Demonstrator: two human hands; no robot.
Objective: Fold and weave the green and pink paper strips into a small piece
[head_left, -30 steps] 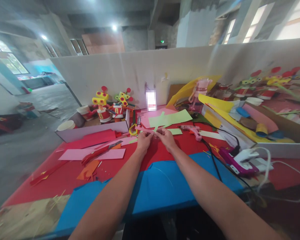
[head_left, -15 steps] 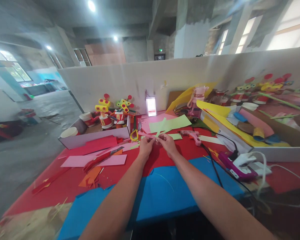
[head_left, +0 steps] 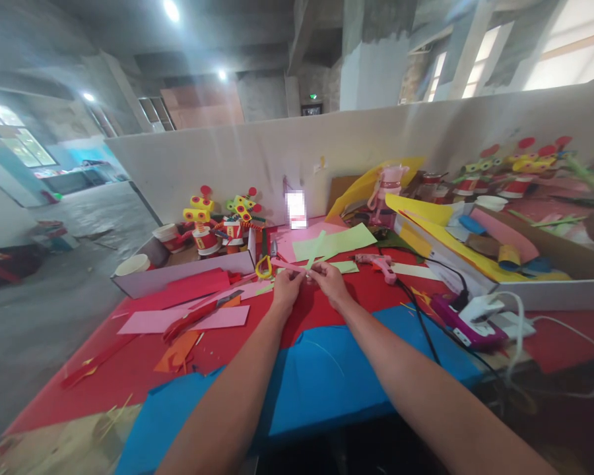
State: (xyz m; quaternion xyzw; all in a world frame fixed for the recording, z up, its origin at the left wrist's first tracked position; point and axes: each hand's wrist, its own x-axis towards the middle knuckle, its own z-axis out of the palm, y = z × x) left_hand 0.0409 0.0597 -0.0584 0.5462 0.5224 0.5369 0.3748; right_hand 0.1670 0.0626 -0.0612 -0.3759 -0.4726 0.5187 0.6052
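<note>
In front of me, two narrow paper strips cross at my fingertips. My left hand (head_left: 288, 288) is closed in a pinch at the crossing, on the pink paper strip (head_left: 283, 264), which sticks out up and to the left. The green paper strip (head_left: 317, 248) rises from the pinched fingers of my right hand (head_left: 329, 282). My fingers hide the exact join. Just beyond them lie a light green sheet (head_left: 349, 242) and a pink sheet (head_left: 304, 238). A yellow-handled tool (head_left: 264, 266) lies left of the strips, and a pink glue gun (head_left: 383, 267) to the right.
Paper-cup figures (head_left: 205, 241) stand in a tray (head_left: 188, 276) at left. Near it lie pink paper (head_left: 146, 321) and a red-handled cutter (head_left: 191, 319). At right are a purple power strip (head_left: 465, 324) with cables and a box (head_left: 549, 295) of scraps. Blue paper (head_left: 327, 376) covers the front edge.
The view has shifted slightly. A blurred green shape has moved at the far right, beyond the box. My hands keep their pinch on the strips with hardly any movement.
</note>
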